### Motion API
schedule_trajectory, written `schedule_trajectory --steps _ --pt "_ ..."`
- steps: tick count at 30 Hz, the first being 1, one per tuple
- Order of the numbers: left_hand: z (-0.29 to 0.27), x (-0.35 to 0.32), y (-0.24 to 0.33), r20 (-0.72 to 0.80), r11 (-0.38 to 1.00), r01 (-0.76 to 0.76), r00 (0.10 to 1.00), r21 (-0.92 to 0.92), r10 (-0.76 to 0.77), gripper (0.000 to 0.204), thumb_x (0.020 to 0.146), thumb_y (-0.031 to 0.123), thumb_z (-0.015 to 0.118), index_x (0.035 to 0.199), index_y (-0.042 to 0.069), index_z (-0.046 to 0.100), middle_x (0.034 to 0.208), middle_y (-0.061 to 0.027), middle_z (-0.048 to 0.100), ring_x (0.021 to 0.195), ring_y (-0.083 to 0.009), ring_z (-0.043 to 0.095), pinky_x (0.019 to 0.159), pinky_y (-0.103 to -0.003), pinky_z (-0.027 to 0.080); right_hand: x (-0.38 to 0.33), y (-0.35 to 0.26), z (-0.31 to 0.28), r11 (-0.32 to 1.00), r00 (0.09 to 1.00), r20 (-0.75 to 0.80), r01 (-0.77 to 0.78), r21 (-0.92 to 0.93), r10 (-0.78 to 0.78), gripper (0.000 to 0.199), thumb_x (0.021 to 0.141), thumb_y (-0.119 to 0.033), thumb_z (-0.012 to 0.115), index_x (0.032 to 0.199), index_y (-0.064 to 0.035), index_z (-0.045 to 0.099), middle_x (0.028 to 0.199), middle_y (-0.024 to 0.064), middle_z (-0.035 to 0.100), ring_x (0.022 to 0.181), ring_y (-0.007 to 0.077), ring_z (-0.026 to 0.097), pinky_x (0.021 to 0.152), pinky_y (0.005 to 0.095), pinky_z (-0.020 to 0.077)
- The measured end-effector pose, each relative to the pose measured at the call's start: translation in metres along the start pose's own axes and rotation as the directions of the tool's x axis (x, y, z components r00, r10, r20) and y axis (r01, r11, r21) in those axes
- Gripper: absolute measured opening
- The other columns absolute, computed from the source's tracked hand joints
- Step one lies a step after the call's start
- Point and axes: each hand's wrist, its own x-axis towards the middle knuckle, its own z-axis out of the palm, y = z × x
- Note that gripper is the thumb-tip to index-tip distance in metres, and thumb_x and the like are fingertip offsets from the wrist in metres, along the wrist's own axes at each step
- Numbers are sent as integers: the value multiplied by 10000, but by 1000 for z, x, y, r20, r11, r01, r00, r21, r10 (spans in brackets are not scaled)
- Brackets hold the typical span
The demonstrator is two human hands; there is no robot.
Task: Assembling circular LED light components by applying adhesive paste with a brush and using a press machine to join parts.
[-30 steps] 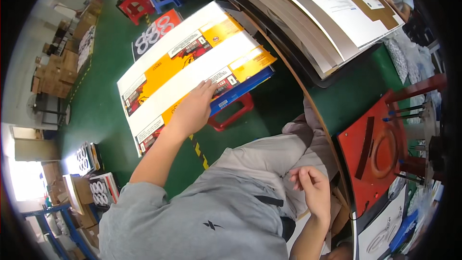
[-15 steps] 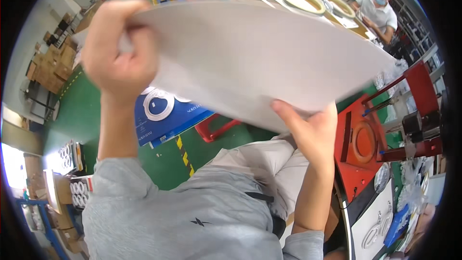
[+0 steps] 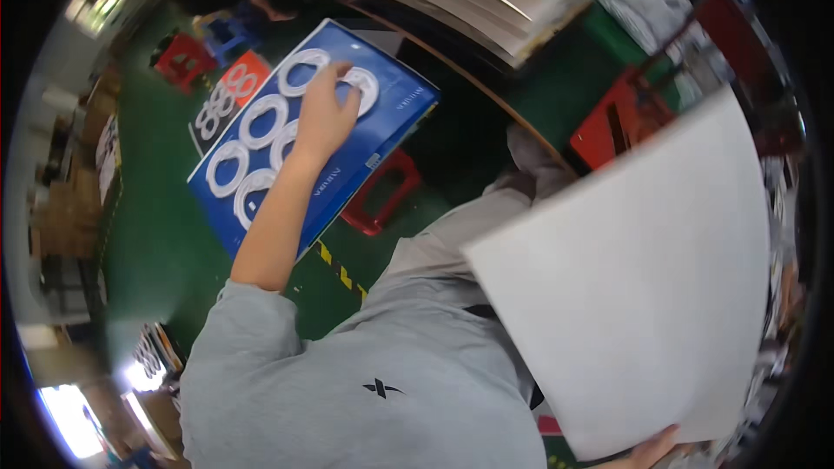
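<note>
While a large white sheet (image 3: 643, 278) stands right of the blue board (image 3: 365, 135), a red stool (image 3: 404, 172) juts from beneath that board. Right of the board too, my right hand (image 3: 651, 450) pinches the sheet's lower edge. Over the board, my left hand (image 3: 327, 117) has thumb and forefinger parted at a white ring (image 3: 370, 91); whether they grip it, I cannot tell.

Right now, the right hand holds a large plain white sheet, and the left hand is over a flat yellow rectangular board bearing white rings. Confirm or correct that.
The colour is wrong: in the head view, the flat rectangular board bearing white rings under the left hand is blue, not yellow. The right hand does hold the large plain white sheet.
</note>
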Motion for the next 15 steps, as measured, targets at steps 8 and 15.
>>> schedule_trajectory --steps 8,15 --pt "45 -22 -67 272 818 -41 952 574 -143 546 885 126 607 1424 46 570 1143 -306 712 1031 -502 683 924 -541 552 -398 102 -79 490 576 -139 -516 702 806 681 1066 -420 626 1547 25 440 1582 175 506 1448 374 469 1232 539 357" --pt "22 32 -5 290 989 15 957 -148 29 329 1050 161 659 1318 -29 675 1195 -108 749 987 -156 679 900 -284 521 -418 141 -9 532 309 -438 -382 756 844 595 1056 -358 667 1492 18 513 1523 154 576 1381 359 550 1205 511 415"
